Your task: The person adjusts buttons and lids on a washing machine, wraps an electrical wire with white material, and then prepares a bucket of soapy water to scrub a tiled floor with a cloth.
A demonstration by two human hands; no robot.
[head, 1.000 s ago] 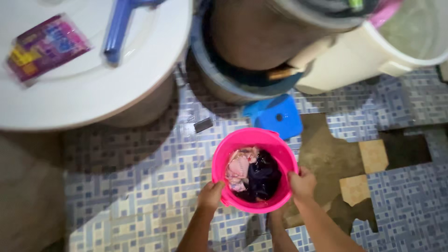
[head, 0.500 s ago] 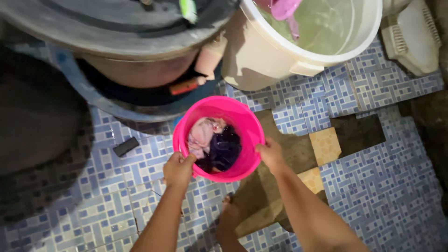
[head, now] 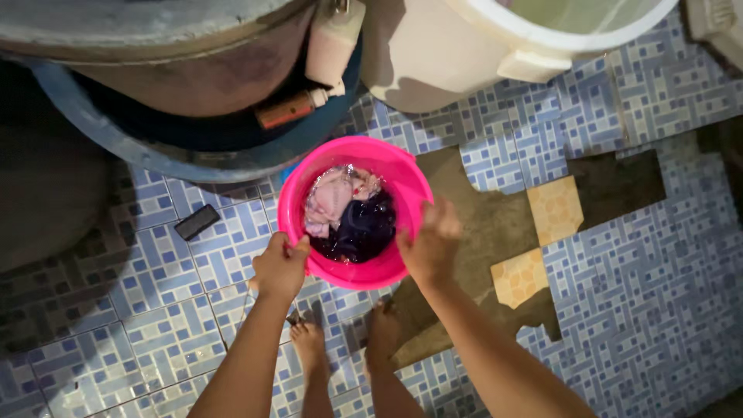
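Head camera is looking straight down on a pink bucket (head: 354,213), which is sitting between the person's two hands, out in front of the bare feet (head: 344,340) standing on the blue patterned tile floor (head: 642,255). The left hand (head: 280,267) is gripping the bucket's near-left rim, fingers curled over the edge and closed on it. The right hand (head: 430,244) is pressing against the near-right side of the rim, fingers bent around the wall, so both hands are clasping the bucket from opposite sides (whether it is lifted off the floor or resting on it, I cannot tell).

Inside the bucket, wet clothes are lying in a heap: a pale pink piece (head: 331,203) on the left and a dark navy piece (head: 364,231) on the right, touching each other.

Just beyond the bucket, a big blue tub (head: 116,147) is holding a brown drum (head: 186,70), and a large cream bucket (head: 480,46) is standing beside it to the right. A small dark flat object (head: 196,221) is lying on the tiles to the left of the pink bucket. To the right, a patch of bare cement (head: 495,224) is showing where tiles are missing, with two yellowish tiles (head: 556,209) set in it.
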